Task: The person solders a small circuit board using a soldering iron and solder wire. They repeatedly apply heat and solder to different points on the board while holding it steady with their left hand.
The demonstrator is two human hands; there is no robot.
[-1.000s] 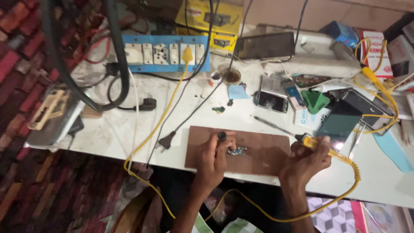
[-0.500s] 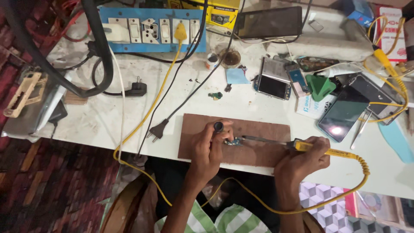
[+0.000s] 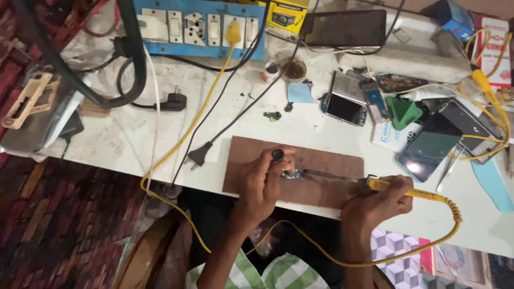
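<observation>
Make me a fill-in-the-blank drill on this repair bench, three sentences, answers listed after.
1. The right hand grips a soldering iron whose handle and cord are ____ in colour.
2. The left hand steadies a small circuit board that lies on a brown ____.
3. The yellow plug sits in a switch-and-socket panel that is ____ in colour.

Missing words: yellow; board; blue

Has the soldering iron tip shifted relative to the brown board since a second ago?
Yes. The soldering iron tip has slid left along the brown board, from near its right edge to the small circuit board under the left hand.
</observation>
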